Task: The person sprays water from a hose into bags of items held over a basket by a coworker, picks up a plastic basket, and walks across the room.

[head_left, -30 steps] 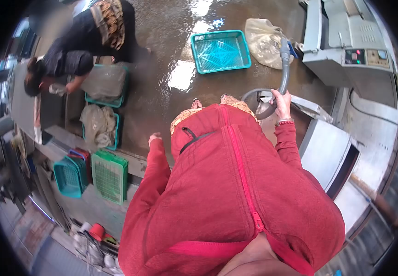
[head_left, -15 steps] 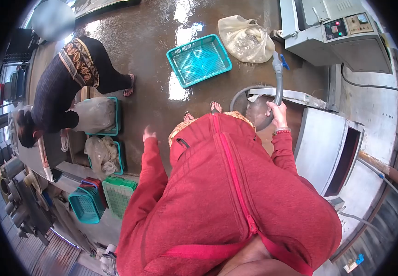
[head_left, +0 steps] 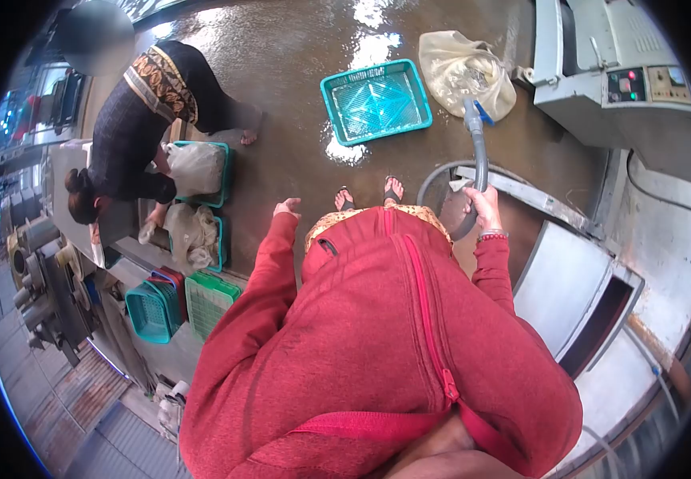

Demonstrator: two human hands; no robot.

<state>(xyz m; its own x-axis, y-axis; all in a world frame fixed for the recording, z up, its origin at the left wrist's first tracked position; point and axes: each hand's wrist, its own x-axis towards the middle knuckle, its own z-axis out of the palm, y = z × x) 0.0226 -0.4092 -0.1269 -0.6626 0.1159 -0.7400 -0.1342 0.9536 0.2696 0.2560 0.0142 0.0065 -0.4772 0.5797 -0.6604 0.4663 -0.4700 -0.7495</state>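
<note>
My right hand (head_left: pixel 486 206) is wrapped round a thick grey hose (head_left: pixel 480 152). A blue valve handle (head_left: pixel 484 114) sits near the hose's far end, which points at a pale cloth sack (head_left: pixel 455 70) on the wet floor. What fills the sack I cannot make out. Left of the sack lies a teal plastic basket (head_left: pixel 327 108) with a lattice bottom. My left hand (head_left: pixel 288 208) hangs free beside my body, its fingers apart and holding nothing.
A grey machine with a control panel (head_left: pixel 629 86) stands at the upper right, a white metal cabinet (head_left: pixel 565 275) below it. At left, a co-worker (head_left: pixel 130 120) bends over beside bagged baskets (head_left: pixel 226 172). Stacked teal baskets (head_left: pixel 150 311) and a green basket (head_left: pixel 209 302) are nearby.
The view has shifted, so floor objects appear farther right. The hose end has swung left, now overlapping the sack's lower edge. My left hand has risen slightly. The co-worker's arm has moved.
</note>
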